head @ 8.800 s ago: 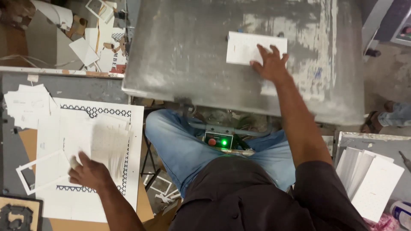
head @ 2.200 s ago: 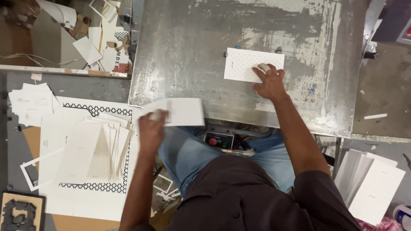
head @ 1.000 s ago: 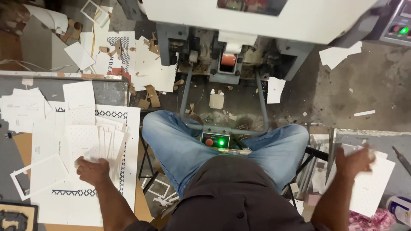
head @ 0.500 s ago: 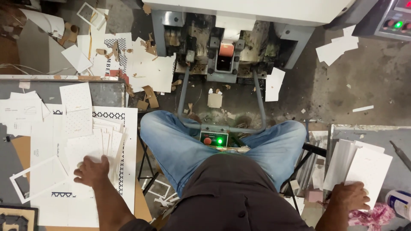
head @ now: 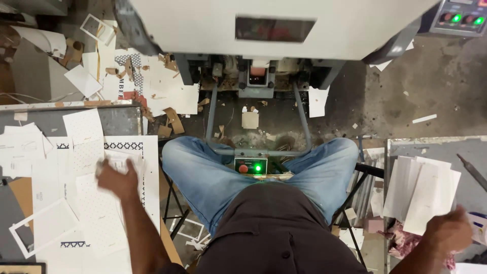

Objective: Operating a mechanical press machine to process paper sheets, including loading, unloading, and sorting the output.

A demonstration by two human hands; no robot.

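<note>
Though blurred, the left hand (head: 117, 178) overlaps white cards (head: 101, 213).

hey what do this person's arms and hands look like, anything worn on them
Both forearms are bare, with no sleeves in view. The left hand and right hand wear no gloves; no watch, ring or wristband shows. The left hand is motion-blurred, so fine detail there is unclear.

Scrap-littered concrete floor (head: 431, 86)

Press platen gone from view since 2 s back, machine base exposed. Left hand (head: 117, 178) lifted off the sheet pile (head: 96, 203), blurred, maybe gripping a card. Right hand (head: 449, 232) now touching the white card stack (head: 421, 190).
</note>
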